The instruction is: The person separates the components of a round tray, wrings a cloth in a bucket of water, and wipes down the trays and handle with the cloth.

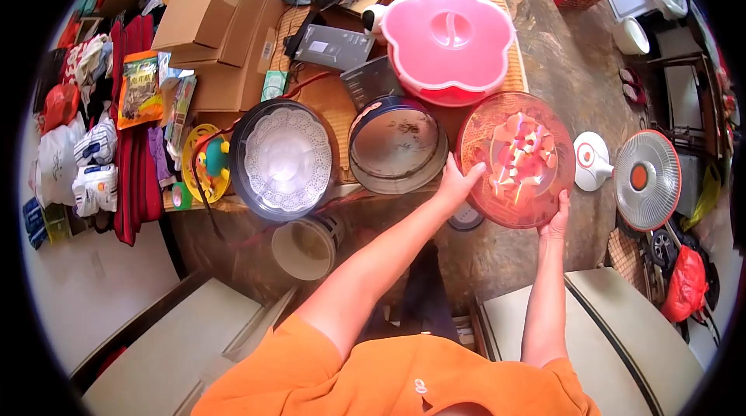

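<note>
Between my two hands is a round translucent red lid (478,132) with a shiny faceted pattern in its middle. My left hand (460,183) grips its left rim, thumb on top. On the lower right rim, my right hand (556,218) is closed around the edge, its fingers partly hidden beneath. Left of the lid, an open round tin (398,144) with a worn, stained inside sits at the table edge. Farther left is a dark round tray (332,153) with a white lacy doily (287,158). A pink flower-shaped box (452,39) with a clear lid stands behind.
Cardboard boxes (221,19) and a dark grey box (336,46) sit on the table's back left. A yellow basket (194,140) with a toy is at left. Below the edge stands a white bucket (305,249). A round heater (646,180) is on the right.
</note>
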A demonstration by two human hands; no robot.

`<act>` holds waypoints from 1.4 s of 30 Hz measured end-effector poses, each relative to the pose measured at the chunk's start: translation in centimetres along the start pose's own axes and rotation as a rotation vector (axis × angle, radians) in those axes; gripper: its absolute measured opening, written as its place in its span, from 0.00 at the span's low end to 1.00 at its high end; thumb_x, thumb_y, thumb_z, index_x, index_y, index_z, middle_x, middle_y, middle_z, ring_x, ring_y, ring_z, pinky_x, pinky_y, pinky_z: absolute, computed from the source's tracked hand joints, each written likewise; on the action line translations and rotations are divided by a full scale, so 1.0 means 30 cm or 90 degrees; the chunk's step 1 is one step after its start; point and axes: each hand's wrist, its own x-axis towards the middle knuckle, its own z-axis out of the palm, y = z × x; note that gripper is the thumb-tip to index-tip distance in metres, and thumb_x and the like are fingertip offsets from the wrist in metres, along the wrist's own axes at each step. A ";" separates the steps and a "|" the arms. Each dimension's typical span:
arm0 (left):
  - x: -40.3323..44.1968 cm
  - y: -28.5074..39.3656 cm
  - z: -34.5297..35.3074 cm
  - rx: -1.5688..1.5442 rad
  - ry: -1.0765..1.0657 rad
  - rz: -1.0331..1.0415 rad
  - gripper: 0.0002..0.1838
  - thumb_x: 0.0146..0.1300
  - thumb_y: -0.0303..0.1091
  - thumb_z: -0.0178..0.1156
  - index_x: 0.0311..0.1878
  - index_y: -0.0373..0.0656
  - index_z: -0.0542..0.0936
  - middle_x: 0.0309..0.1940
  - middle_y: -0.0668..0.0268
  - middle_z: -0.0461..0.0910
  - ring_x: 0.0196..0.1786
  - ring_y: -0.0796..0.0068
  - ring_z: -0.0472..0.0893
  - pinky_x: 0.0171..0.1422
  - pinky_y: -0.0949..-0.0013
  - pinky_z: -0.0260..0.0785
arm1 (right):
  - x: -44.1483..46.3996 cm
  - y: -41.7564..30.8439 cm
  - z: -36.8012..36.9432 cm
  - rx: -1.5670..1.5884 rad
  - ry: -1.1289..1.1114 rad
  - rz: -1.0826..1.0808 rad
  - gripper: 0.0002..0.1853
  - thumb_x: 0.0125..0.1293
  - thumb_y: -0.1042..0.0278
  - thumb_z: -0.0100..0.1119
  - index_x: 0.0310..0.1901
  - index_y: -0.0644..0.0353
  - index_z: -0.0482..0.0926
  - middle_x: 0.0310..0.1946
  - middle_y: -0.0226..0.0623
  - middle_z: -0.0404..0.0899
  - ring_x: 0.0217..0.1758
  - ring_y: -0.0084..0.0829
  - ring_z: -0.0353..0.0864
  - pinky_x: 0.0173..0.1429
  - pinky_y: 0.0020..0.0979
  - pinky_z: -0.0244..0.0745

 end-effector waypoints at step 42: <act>-0.490 -0.019 -1.108 -0.532 0.490 -0.208 0.24 0.52 0.17 0.40 0.56 0.26 0.58 0.53 0.43 0.65 0.54 0.44 0.70 0.54 0.39 0.69 | -0.085 0.230 0.164 0.047 0.068 0.177 0.48 0.52 0.19 0.26 0.70 0.41 0.46 0.72 0.33 0.42 0.73 0.51 0.37 0.64 0.68 0.31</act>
